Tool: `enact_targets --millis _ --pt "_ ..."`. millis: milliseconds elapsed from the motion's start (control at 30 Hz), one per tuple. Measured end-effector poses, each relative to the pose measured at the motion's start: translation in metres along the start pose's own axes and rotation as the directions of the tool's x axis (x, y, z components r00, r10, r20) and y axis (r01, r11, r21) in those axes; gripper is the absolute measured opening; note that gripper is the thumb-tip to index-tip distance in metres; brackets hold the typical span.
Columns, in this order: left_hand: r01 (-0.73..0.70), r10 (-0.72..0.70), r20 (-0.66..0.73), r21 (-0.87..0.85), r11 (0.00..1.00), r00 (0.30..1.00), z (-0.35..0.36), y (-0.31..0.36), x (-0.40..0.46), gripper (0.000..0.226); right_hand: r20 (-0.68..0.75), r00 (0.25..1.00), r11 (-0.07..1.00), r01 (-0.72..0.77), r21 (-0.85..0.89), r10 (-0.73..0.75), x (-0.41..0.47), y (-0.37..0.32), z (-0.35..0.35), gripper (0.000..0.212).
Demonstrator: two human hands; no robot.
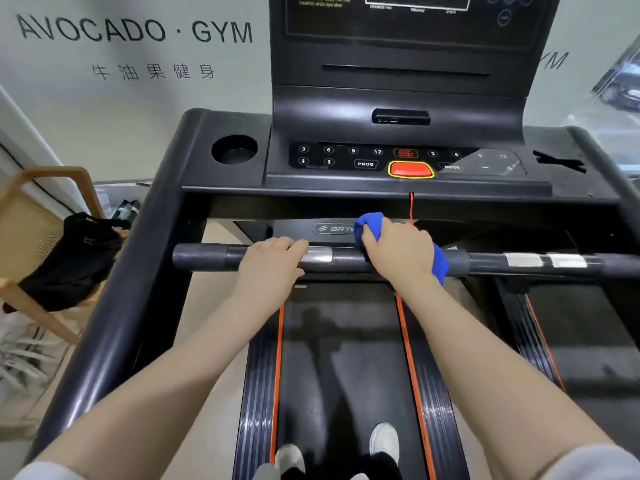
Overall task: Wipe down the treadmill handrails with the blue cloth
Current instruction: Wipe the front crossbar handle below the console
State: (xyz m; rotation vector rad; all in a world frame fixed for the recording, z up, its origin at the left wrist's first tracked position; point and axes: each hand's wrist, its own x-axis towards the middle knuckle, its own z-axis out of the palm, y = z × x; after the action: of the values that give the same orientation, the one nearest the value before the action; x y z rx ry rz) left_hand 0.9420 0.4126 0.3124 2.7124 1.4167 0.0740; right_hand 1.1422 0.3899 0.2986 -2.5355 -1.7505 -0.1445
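A black front handrail (201, 258) runs crosswise below the treadmill console, with silver sensor patches near its middle and right. My right hand (398, 252) presses the blue cloth (370, 226) over the bar just right of centre; cloth ends stick out above my fingers and behind my wrist. My left hand (273, 263) rests on top of the bar just left of it, fingers curled over a silver patch. The black left side handrail (138, 271) slopes down toward me; the right side one is mostly out of frame.
The console (398, 161) with buttons and a red stop key sits above the bar, a cup holder (234, 149) at its left. A red safety cord (411, 209) hangs behind the cloth. A wooden chair (45, 216) with a black bag stands left. My shoes are on the belt (346, 358).
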Motion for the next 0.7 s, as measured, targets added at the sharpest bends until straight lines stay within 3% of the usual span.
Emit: enact_targets --millis 67,167,300,367,433,500,600,667,700 --pt "0.029 -0.029 0.000 -0.016 0.999 1.000 0.000 0.001 0.001 0.033 -0.036 0.999 1.000 0.025 0.003 -0.025 -0.004 -0.012 0.004 0.048" --pt "0.073 -0.073 0.003 -0.046 0.996 0.997 0.001 0.006 0.001 0.037 -0.063 0.977 0.978 0.206 0.042 -0.203 -0.025 -0.042 0.006 0.051" --pt "0.139 -0.139 0.014 -0.070 0.988 0.990 -0.003 0.011 0.001 0.037 -0.027 0.929 0.918 0.368 0.150 -0.368 -0.015 -0.021 -0.001 0.039" --pt "0.185 -0.182 0.048 -0.064 0.981 0.982 -0.006 0.016 0.003 0.037 0.058 0.959 0.831 0.209 0.516 -0.278 0.002 0.003 -0.013 0.031" --pt "0.234 -0.233 0.092 -0.007 0.972 0.968 -0.009 0.025 0.008 0.047 0.022 0.996 0.719 0.048 0.694 -0.087 0.009 0.030 -0.028 0.027" --pt "0.259 -0.262 0.123 0.036 0.965 0.957 -0.009 0.041 0.015 0.068 -0.212 0.975 0.784 0.081 0.616 0.065 0.007 0.058 -0.041 0.035" --pt "0.141 -0.136 0.093 -0.047 0.989 0.986 -0.005 0.075 0.030 0.081 -0.493 0.859 0.895 0.110 0.433 0.133 0.001 0.102 -0.053 0.041" --pt "0.020 -0.013 0.068 -0.107 0.994 0.998 -0.001 0.098 0.041 0.075 -0.529 0.848 0.943 0.142 0.301 0.041 -0.009 0.118 -0.048 0.039" --pt "-0.029 0.037 0.069 -0.126 0.992 0.997 0.001 0.108 0.046 0.070 -0.455 0.890 0.958 0.155 0.243 -0.029 -0.017 0.118 -0.041 0.042"
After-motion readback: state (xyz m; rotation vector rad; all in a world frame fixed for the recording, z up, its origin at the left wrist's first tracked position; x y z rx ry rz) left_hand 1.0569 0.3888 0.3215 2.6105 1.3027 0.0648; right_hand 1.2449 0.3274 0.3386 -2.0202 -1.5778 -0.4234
